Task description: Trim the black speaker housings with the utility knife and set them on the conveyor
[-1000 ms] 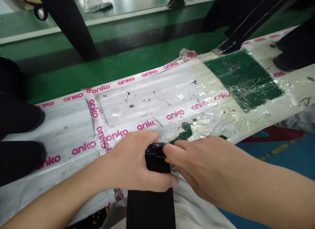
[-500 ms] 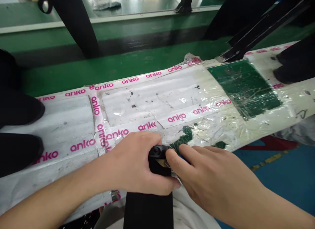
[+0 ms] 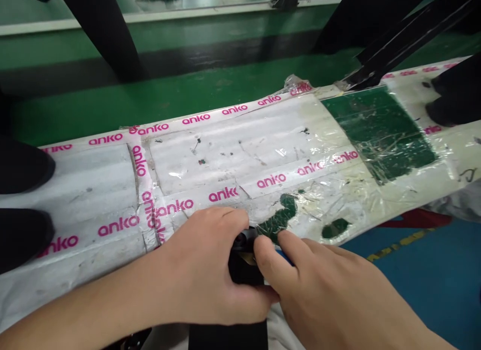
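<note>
Fingers of my left hand (image 3: 206, 272) are closed around the upper end of a black piece (image 3: 227, 337); those of my right hand (image 3: 319, 285) are curled at its top, and I cannot tell what they pinch, since my knuckles hide it. Across my view runs the white surface (image 3: 225, 152), scuffed and patched, crossed by pink-lettered anko tape (image 3: 196, 119). Two rounded black forms (image 3: 26, 172) reach over its left end, and a dark green patch (image 3: 383, 132) shows towards its right. At the near edge, between my hands, is the black piece, its lower part against pale cloth (image 3: 281, 332). Its end fitting (image 3: 247, 236) shows between my fingertips, with a brownish sliver (image 3: 248, 258) just below.
</note>
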Demonstrator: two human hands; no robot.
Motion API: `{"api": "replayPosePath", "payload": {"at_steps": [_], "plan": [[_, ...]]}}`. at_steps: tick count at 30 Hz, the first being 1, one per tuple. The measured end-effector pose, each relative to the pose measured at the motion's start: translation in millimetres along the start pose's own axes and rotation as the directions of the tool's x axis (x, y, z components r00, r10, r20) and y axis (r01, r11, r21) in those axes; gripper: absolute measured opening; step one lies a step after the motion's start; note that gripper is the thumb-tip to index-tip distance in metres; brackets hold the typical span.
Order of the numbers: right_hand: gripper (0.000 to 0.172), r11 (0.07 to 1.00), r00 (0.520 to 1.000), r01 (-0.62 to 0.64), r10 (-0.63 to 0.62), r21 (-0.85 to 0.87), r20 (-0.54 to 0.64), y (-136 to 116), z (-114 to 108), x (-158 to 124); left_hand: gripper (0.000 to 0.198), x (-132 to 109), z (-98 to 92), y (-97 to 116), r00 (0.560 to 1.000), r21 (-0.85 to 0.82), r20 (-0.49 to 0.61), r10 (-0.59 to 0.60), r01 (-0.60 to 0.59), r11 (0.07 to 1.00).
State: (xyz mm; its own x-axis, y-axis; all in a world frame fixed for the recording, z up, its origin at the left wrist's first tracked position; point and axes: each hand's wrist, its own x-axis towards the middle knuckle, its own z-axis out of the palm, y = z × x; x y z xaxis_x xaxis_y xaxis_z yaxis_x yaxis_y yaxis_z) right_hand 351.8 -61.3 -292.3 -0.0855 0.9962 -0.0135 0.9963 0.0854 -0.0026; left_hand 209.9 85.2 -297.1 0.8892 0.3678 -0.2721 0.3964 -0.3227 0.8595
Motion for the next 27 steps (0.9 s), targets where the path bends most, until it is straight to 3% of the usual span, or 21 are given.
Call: {"api": "replayPosePath", "payload": {"at_steps": [4, 9, 15, 22, 27], "plan": [[0.051, 0.998, 0.999, 0.042, -0.043, -0.041, -0.020, 2.5, 1.9, 1.8, 0.052, 1.9, -8.4, -2.0, 0.999, -0.028, 0.043, -0.023, 0.024, 0.999], [0.033, 1.000, 0.999, 0.024, -0.024, -0.020, -0.029, 4.5, 3.4, -4.5, 0.047, 3.8, -30.6, -18.7, 0.966, -0.175, 0.260, -0.006, 0.053, 0.983], [0.045, 0.998, 0.999, -0.023, 0.022, -0.051, -0.026, 0.2, 5.1, -8.6, 0.041, 2.3, -25.6, -32.1, 0.964, -0.244, 0.219, 0.152, -0.097, 0.965], [0.047, 0.998, 0.997, -0.054, 0.053, -0.012, -0.056, 0.5, 11.4, -9.6, 0.049, -0.1, -16.6, -28.5, 0.976, -0.220, 0.175, 0.129, -0.089, 0.971], [0.044, 0.995, 0.997, -0.082, 0.082, 0.059, 0.003, 1.5, 5.8, -5.5, 0.047, 1.6, -17.3, -23.9, 0.975, -0.183, 0.199, 0.096, -0.059, 0.981]]}}
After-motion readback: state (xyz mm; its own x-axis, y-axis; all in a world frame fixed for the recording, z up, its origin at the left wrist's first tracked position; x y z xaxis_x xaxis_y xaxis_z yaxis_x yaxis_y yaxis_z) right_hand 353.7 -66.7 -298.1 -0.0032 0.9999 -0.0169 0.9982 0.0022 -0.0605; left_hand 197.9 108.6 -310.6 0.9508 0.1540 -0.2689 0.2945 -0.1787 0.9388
